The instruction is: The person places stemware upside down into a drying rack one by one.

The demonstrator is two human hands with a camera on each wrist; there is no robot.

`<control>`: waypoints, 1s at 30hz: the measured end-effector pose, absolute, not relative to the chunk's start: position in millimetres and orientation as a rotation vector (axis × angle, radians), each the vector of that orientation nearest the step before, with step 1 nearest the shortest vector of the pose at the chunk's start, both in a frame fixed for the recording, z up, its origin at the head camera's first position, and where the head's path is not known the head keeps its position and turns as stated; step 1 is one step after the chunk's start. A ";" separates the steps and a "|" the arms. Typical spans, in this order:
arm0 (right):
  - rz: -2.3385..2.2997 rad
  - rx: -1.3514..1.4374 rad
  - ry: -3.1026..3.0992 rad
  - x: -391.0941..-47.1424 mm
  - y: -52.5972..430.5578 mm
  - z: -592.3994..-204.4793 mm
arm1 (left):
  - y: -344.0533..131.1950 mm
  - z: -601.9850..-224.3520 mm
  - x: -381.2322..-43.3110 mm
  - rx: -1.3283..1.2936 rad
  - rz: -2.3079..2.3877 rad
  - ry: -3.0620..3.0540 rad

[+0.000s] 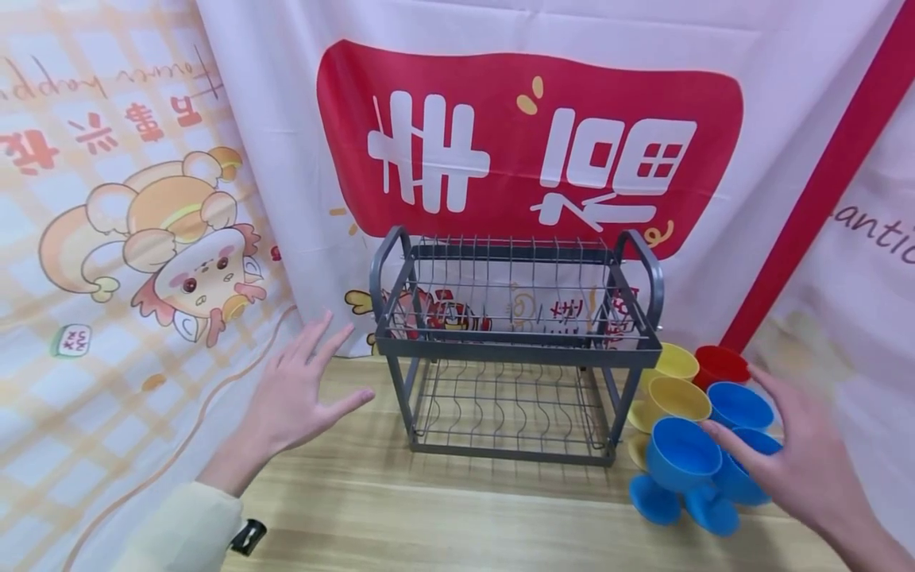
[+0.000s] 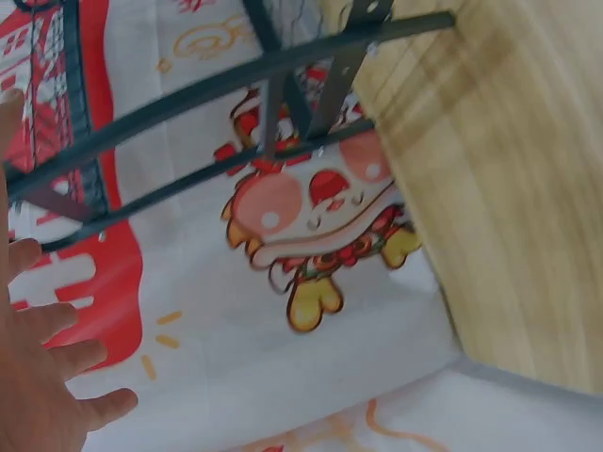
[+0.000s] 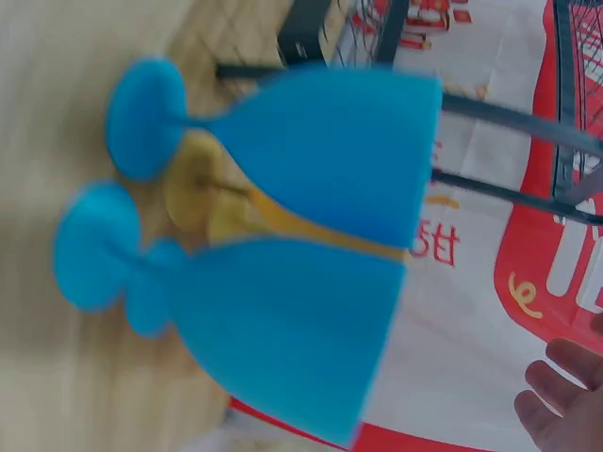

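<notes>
Right hand (image 1: 815,457) beside three blue goblets (image 1: 682,461), two yellow (image 1: 675,400), one red (image 1: 717,365)

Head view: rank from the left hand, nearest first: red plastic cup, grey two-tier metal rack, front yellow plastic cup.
1. Grey metal rack, right of the left hand.
2. Front yellow plastic cup, past the rack's right side.
3. Red plastic cup, rear right.

A pale wood-grained table (image 1: 443,528) meets a white back cloth (image 1: 543,28) printed with a red panel (image 1: 513,159) and upside-down white characters; the left cloth (image 1: 32,206) carries orange checks and an inverted cartoon creature (image 1: 196,274); at right, a red stripe (image 1: 835,167) slants beside more pale cloth (image 1: 858,318); the light is soft.
</notes>
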State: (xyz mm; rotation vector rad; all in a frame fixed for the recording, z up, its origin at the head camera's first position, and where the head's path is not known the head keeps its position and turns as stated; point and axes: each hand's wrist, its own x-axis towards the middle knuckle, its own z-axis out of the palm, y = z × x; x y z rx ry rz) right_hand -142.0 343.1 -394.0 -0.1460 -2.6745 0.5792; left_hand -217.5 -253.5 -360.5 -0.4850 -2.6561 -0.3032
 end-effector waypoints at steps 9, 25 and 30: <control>0.800 -0.484 -2.630 -115.7 318.3 -429.7 | -223.8 -393.5 -203.0 -0.610 -0.353 -2.606; 1.143 -0.762 -2.407 -90.3 283.8 -465.5 | -142.0 -428.6 -192.2 -0.754 -0.619 -2.656; 1.189 -0.816 -2.432 -91.2 279.6 -477.1 | -111.4 -438.6 -191.5 -0.780 -0.791 -2.699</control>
